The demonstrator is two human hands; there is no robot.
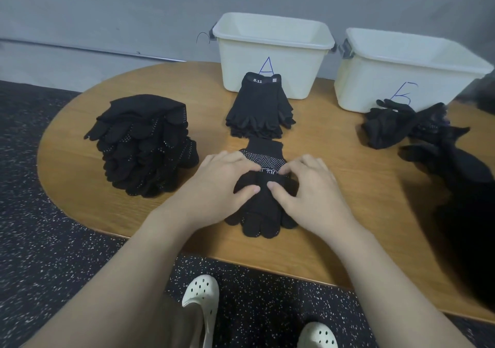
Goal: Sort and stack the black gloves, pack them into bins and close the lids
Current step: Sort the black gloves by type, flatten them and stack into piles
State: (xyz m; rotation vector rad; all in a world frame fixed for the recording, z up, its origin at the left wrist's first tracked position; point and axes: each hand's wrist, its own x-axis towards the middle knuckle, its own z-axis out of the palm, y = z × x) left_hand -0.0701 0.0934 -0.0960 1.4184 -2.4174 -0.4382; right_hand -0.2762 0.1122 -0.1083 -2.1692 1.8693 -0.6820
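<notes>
Grey wall and speckled dark floor frame a rounded wooden table (334, 213), seen from the head camera looking down over the person's forearms and pale clogs.

At the back stand two open white bins with no lids in view: bin A (270, 53) near the middle and bin B (401, 69) to its right. Both look empty as far as their insides show.

On the table's left sits a tall stack of dotted gloves (144, 144). Just in front of bin A lies a lower stack of plain gloves (258, 109), cuffs toward the bin. Near bin B a loose, unsorted heap (401, 125) sprawls off to the right edge, where the picture turns too dark to read.

At the centre, the left hand (222, 181) and right hand (308, 187) rest side by side on a dotted glove (263, 160) with another dark glove bunched across it. Fingers of both hands are curled and pinching the fabric at its middle, thumbs nearly touching.

By my reckoning the sorting is well advanced but unfinished: two stacks are built, the heap remains, nothing is packed, and no lid is closed.
</notes>
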